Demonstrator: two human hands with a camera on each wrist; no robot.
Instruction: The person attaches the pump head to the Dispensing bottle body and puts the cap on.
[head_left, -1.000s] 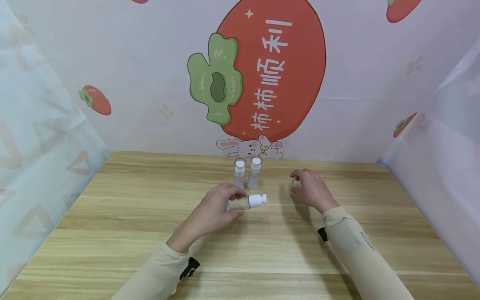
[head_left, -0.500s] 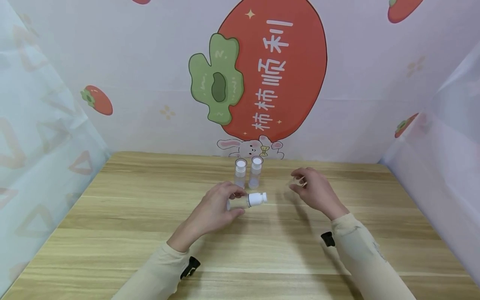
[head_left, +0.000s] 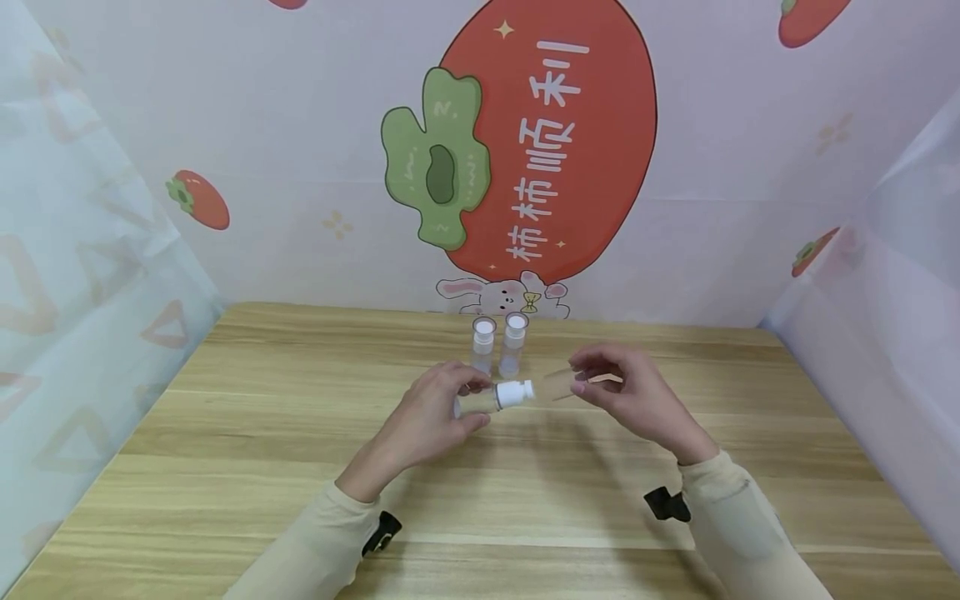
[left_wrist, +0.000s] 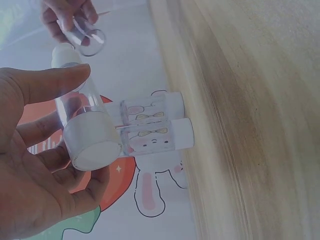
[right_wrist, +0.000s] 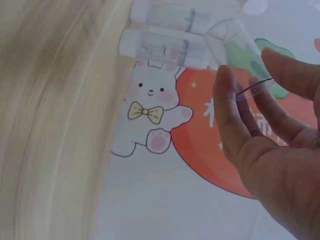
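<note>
My left hand point(head_left: 423, 417) grips a clear pump bottle point(head_left: 477, 403) by its body, tilted on its side with the white pump head point(head_left: 516, 393) pointing right. In the left wrist view its white base point(left_wrist: 94, 142) faces the camera. My right hand point(head_left: 637, 396) pinches a clear cap point(head_left: 558, 385) between thumb and fingers. The cap's open end faces the pump head, with a small gap between them. In the right wrist view the transparent cap point(right_wrist: 237, 50) shows its round rim. Both hands are above the table.
Two similar capped bottles, a left one point(head_left: 483, 343) and a right one point(head_left: 513, 343), stand upright side by side behind my left hand. The wooden table point(head_left: 300, 400) meets a printed backdrop point(head_left: 300, 125) at its back edge.
My right hand has turned and brought the clear cap leftward, into line with the pump head. My left hand and its bottle have stayed nearly still.
</note>
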